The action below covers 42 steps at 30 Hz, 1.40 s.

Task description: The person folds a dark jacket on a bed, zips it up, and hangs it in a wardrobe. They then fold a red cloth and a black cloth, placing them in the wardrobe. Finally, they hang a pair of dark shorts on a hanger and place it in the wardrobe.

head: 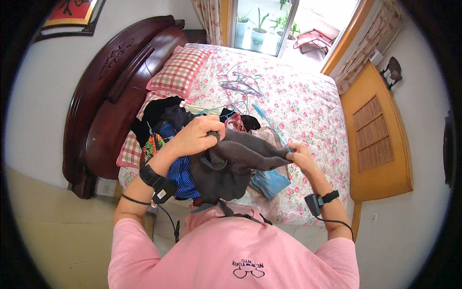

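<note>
A dark grey-brown garment (pixel 223 177) hangs stretched between my two hands, above a heap of clothes on the bed. My left hand (pixel 202 133) grips its bunched edge on one side. Pinched in my right hand (pixel 300 157) is the opposite corner of the cloth, together with a blue clothes hanger (pixel 270 123) whose far end points away over the bedspread. Folds hide the garment's exact kind. Beneath it lie a blue striped garment (pixel 180 177), a light blue denim piece (pixel 271 182) and black clothing (pixel 158 110).
Several wire hangers (pixel 240 85) lie tangled on the floral bedspread (pixel 306 108). A checked pillow (pixel 180 70) rests by the dark wooden headboard (pixel 122 72). To the right stands a wooden panel (pixel 375 137). Potted plants (pixel 259 32) are beyond the sliding glass door.
</note>
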{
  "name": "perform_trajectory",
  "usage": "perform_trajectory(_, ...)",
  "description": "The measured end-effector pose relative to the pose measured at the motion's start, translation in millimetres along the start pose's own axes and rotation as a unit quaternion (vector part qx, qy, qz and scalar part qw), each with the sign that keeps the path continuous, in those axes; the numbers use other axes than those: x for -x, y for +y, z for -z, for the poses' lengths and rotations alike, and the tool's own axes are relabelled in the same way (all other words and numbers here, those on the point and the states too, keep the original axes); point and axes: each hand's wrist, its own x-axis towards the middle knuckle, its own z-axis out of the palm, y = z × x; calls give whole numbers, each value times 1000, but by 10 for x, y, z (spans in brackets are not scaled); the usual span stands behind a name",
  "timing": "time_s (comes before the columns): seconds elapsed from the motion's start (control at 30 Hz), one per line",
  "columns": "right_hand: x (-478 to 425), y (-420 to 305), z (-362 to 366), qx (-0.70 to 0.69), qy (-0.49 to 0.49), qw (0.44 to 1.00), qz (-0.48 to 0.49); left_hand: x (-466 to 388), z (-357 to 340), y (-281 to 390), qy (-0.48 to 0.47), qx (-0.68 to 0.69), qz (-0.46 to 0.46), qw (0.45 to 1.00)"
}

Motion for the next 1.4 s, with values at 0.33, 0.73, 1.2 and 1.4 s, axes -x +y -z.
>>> perform_trajectory(0.33,31,434,-135,204,142,968,19,296,-86,-813,16,-1,69,997)
perform_trajectory(0.73,64,-941,1302,199,264,925,187,512,1408,-320,169,-300,30,938)
perform_trajectory(1.2,222,-1504,600,97,9,978,186,55,588,-636,149,-273,36,950)
perform_trajectory(1.4,264,-1161,376,-28,4,988,151,42,151,-1175,349,-64,207,911)
